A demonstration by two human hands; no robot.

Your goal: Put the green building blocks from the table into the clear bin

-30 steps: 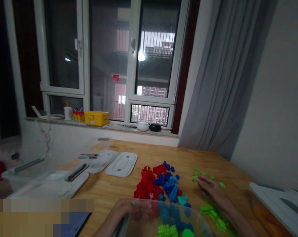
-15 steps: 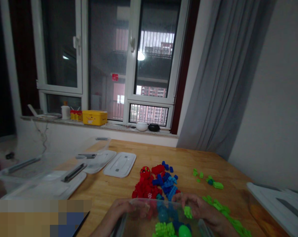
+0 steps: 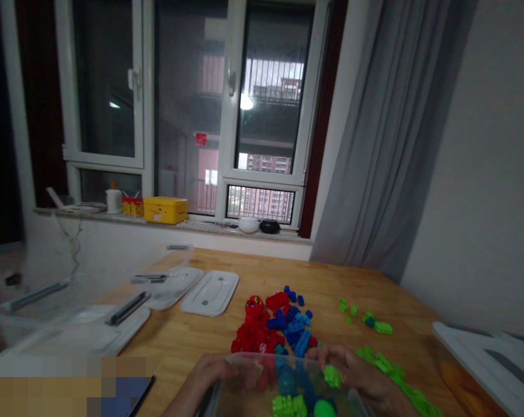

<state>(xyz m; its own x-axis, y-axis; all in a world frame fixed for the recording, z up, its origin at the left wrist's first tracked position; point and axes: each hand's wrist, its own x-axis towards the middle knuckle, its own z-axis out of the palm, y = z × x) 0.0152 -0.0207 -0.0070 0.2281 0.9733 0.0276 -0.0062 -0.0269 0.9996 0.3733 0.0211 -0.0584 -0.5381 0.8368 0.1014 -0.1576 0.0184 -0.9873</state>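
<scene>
A clear plastic box (image 3: 240,399) is in front of me at the bottom edge, its near part out of view. My left hand (image 3: 215,369) is closed around its left far corner. My right hand (image 3: 346,368) grips the right far corner, fingers curled. Beside those fingers shows a light green toy block (image 3: 332,376); I cannot tell whether they touch it. In the box are more green blocks (image 3: 290,406) and a rounded green piece (image 3: 324,408). Past the box lie a heap of red blocks (image 3: 255,336) and a heap of blue blocks (image 3: 295,327).
Loose green blocks (image 3: 384,365) trail along the right of the wooden table (image 3: 327,278). White lids (image 3: 210,292) and a large clear bin (image 3: 27,307) are at left. Another white-lidded container (image 3: 483,359) stands at right. A yellow box (image 3: 165,209) sits on the windowsill.
The view has shifted very slightly. Both hands keep their places on the clear box, and the block heaps look the same.
</scene>
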